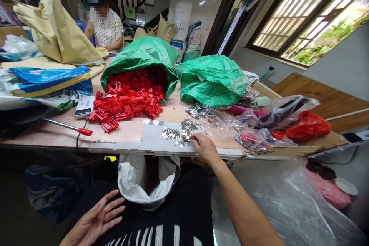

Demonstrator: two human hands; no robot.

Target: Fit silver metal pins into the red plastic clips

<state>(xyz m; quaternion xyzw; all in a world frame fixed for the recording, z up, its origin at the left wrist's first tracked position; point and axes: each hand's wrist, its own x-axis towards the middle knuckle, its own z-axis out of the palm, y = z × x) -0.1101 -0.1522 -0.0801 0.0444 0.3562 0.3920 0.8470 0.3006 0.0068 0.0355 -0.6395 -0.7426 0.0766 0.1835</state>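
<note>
My right hand [204, 147] reaches onto the grey board [151, 138] at the table's front edge. Its fingers are bent together at the right side of a pile of small shiny metal pieces [172, 133]; whether a piece is between the fingertips is too small to see. My left hand [105, 212] hangs low over my lap, fingers spread and nothing in it. Just right of it, an open white woven sack [135, 188] sits between my legs below the table edge. Beyond the board, red plastic parts [123, 103] spill from a large green sack [141, 52].
A second green bag [211, 80] stands right of the first. A cardboard tray [311, 147] with plastic bags is at the right. A red-handled tool [83, 132] and a white box [85, 106] lie left. Across the table sits another person [106, 30].
</note>
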